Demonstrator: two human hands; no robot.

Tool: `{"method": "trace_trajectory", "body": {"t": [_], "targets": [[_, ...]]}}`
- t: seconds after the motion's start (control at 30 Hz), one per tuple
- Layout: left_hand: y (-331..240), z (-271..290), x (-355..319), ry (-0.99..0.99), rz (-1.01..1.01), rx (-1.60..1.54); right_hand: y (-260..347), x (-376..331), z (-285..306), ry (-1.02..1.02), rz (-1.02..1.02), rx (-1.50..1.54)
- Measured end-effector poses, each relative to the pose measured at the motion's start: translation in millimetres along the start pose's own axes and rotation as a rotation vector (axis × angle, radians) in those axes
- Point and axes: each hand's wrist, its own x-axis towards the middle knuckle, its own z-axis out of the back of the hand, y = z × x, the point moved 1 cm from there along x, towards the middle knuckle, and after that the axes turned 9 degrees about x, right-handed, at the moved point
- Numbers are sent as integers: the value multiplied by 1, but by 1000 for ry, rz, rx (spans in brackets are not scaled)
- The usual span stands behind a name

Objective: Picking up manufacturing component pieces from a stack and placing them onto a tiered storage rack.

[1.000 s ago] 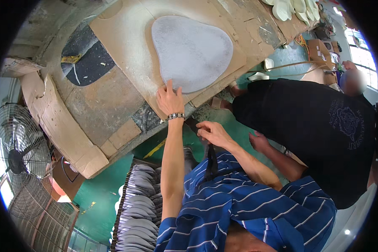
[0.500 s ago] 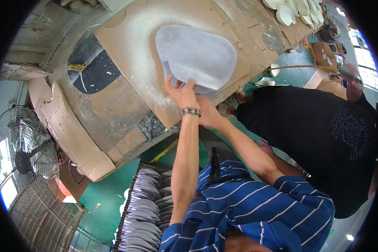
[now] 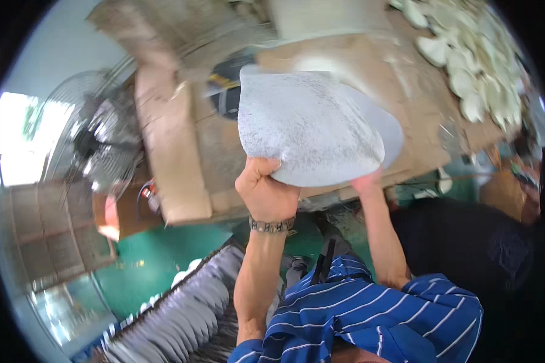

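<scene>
Between my hands is a thin, pale grey rounded sheet [image 3: 309, 124], speckled darker and tilted above the workbench. Its near left edge is pinched by my left hand [image 3: 267, 189], thumb on top and fingers curled beneath. At the near right edge, my right hand [image 3: 368, 183] supports the sheet; its fingers are blurred and tucked behind it. A smoother grey rounded part [image 3: 392, 128] shows past the right side; I cannot tell whether it is a second piece or the same sheet folded. Under it lies cardboard [image 3: 421, 154] covering the bench.
A black spot with yellow tape [image 3: 224, 100] marks the bench. Cream-coloured curved pieces [image 3: 466, 66] crowd its far right. Left are a bent cardboard strip [image 3: 169, 145] and a wire fan [image 3: 91, 142]. A rack of grey curved pieces [image 3: 181, 314] stands below; a person in black [image 3: 454, 242] is at my right.
The grey sheet has come up off the cardboard toward me. My hands, earlier close together at its near edge, are now apart along that edge. My view has swung right.
</scene>
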Motion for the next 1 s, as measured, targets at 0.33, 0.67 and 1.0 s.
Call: {"method": "trace_trajectory", "body": {"t": [0.33,0.67,1.0], "targets": [[-222,10,-318,-96,-535,112,-93,-129,-135,758,-859,-333],[-271,10,-747,-91,-1214,497,-270,-518,-239,1932,-180,-606],[-288,85,-1130,-1246,-1792,452,-519,-997,-183,1789,-1961,-442]]}}
